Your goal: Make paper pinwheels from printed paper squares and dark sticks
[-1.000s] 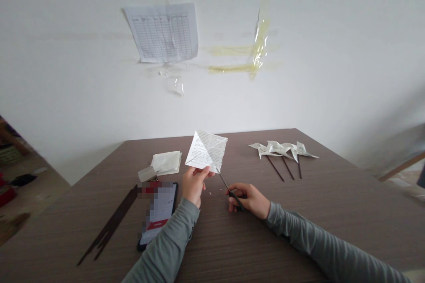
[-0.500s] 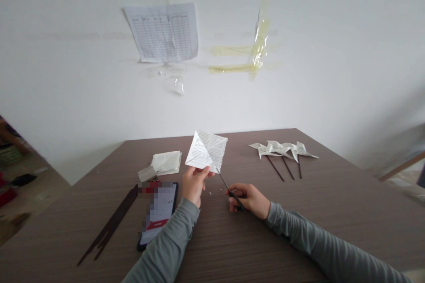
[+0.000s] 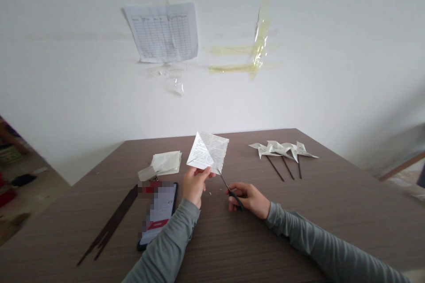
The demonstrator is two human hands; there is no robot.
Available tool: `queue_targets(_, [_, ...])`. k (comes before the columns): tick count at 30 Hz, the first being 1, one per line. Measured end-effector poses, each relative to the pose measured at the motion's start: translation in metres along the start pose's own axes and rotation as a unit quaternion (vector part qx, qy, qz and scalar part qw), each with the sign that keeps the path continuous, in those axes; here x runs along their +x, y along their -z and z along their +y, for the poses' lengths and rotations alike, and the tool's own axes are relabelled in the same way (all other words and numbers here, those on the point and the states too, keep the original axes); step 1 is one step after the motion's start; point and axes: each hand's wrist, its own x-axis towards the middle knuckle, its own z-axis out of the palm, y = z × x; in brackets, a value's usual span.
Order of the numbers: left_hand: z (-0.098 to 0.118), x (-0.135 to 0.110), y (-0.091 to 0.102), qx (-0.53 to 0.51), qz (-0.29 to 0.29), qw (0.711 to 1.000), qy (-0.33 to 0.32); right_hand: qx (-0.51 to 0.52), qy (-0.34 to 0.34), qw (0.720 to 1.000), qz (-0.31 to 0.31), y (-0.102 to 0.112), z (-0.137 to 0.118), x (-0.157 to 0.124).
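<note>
My left hand [image 3: 195, 183] pinches the lower edge of a square sheet of printed paper [image 3: 207, 152], raised above the table. A diagonal crease crosses the sheet, and a slit shows near its left corner. In my right hand [image 3: 250, 199] is a pair of scissors [image 3: 235, 195] with dark handles. Their blades point up and left, meeting the paper's lower right corner close to my left fingertips. Tiny paper scraps lie on the table below the blades.
Three paper pinwheels [image 3: 282, 149] on dark sticks lie at the back right of the brown table [image 3: 332, 208]. On the left are a stack of paper squares [image 3: 167, 162], a small pale box-like item [image 3: 147, 174], several dark sticks [image 3: 113, 219] and a phone [image 3: 162, 212]. A wall stands behind.
The paper has shifted very slightly to the right, together with my left fingers. The scissors stay at its lower right corner, and my right hand has hardly moved.
</note>
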Motion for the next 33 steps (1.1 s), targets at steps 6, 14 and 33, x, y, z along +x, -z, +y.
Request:
queue_targets(6, [0.0016,-0.0007,-0.0015,0.008,0.007,1.000,0.001,0.002,-0.003,1.000,0.001,-0.0012,-0.0019,0.0013])
queue_targets(14, [0.0034,-0.0022,-0.0035,0.001,0.010,1.000,0.006,-0.003,-0.002,1.000,0.005,-0.0003,0.0012,0.0015])
queue_targets(33, [0.0081,-0.0051,-0.0034,0.015,0.002,1.000,0.022,-0.001,0.006,1.000,0.001,0.0011,0.0053,0.0026])
